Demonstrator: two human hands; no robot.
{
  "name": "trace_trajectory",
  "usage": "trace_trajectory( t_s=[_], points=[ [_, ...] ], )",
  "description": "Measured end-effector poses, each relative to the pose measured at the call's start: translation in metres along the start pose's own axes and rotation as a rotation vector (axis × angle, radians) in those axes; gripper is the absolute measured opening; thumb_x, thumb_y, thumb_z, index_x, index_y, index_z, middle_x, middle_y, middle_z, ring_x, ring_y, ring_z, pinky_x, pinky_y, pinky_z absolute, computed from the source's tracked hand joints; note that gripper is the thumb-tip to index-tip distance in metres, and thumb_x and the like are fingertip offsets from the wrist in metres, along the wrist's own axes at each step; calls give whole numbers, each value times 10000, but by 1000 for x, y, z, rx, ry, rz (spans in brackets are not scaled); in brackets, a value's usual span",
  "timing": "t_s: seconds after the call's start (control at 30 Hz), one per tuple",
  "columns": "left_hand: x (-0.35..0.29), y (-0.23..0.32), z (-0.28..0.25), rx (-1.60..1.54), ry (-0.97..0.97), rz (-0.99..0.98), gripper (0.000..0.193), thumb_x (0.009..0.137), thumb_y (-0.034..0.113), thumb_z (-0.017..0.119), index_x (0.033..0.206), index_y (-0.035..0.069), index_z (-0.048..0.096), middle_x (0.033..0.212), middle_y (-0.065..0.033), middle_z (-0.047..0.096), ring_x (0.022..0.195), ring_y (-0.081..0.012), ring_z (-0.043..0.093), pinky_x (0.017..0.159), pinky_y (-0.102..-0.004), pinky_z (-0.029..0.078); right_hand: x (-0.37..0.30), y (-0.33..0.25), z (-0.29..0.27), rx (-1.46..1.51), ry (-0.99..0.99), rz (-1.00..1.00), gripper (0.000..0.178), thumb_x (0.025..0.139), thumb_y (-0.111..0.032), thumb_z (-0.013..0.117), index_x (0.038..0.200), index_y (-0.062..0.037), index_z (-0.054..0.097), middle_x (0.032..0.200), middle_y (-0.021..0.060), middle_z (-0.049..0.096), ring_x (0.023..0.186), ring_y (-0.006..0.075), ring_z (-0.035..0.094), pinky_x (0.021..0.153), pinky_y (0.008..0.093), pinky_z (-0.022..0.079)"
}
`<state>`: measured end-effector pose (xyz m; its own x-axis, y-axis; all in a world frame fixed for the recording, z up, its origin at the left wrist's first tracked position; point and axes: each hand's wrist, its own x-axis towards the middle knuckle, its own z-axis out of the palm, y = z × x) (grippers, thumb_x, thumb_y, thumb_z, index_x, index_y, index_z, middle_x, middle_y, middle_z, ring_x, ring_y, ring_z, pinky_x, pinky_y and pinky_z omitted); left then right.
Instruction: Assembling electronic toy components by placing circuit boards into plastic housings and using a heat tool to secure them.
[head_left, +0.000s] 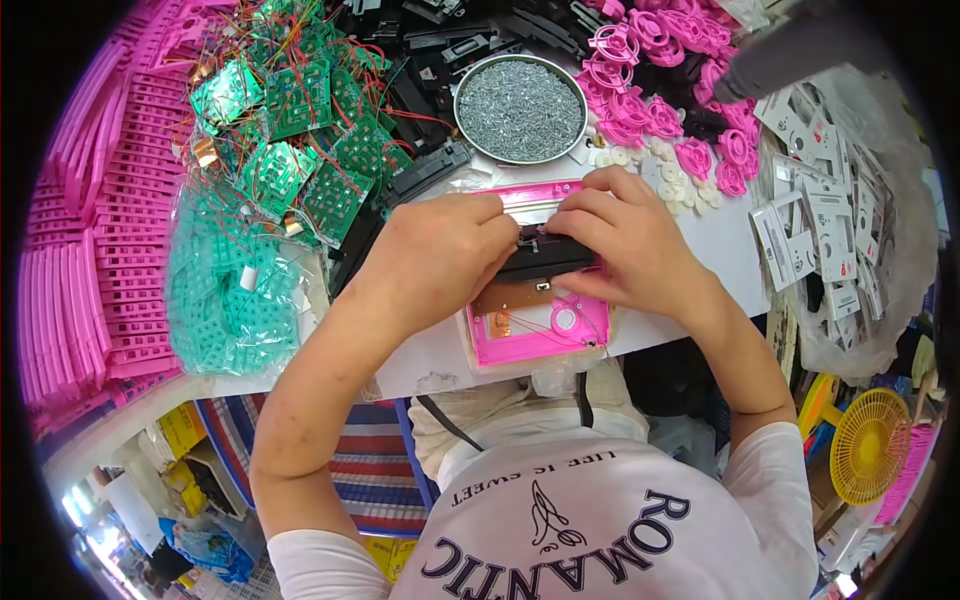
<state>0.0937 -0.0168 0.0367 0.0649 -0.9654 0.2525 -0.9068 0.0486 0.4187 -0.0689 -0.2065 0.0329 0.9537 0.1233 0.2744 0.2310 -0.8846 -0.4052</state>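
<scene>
A pink plastic housing (490, 350) lies on the white work surface in front of me, with a round pink piece, thin wires and a copper-coloured strip inside. Across its middle sits a long black plastic part (545, 262), partly hidden by my fingers. My left hand (445, 250) is closed, its fingertips pinching the left end of this part. On the other end, my right hand (630, 240) bends its fingers over the top, with the thumb along the near edge. A silvery strip (530, 212) shows just beyond the black part.
A round metal bowl of small screws (520, 108) stands at the back. Wired green circuit boards (300, 100), a bag of teal parts (230, 300) and stacked pink frames (70, 300) fill the left. Pink rings (620, 105), white rollers (680, 185) and white panels (830, 220) lie right.
</scene>
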Motion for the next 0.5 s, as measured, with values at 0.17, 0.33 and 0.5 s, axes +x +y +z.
trace_trajectory(
  t_s=[0.17, 0.33, 0.5],
  points=[
    [5, 0, -4, 80, -114, 82, 93, 793, 134, 703, 840, 88, 637, 789, -41, 578, 719, -241, 632, 579, -360, 521, -5, 1, 12, 150, 28, -32, 532, 643, -226, 841, 1114, -80, 640, 1062, 67, 623, 1019, 304, 557, 855, 417, 501],
    [4, 8, -2, 150, -126, 102, 118, 789, 202, 666, 832, 98, 630, 814, -22, 579, 786, -207, 651, 603, -334, 546, -5, -2, 15, 176, 15, -70, 485, 685, -222, 824, 1111, -83, 638, 1070, 68, 615, 1013, 299, 551, 859, 404, 506],
    [0, 9, -1, 115, -77, 107, 135, 798, 148, 657, 914, 79, 648, 801, -38, 571, 740, -228, 634, 586, -345, 531, -5, -8, 15, 146, 23, -14, 445, 698, -220, 816, 1094, -109, 648, 1065, 45, 616, 1008, 283, 554, 771, 372, 541]
  ],
)
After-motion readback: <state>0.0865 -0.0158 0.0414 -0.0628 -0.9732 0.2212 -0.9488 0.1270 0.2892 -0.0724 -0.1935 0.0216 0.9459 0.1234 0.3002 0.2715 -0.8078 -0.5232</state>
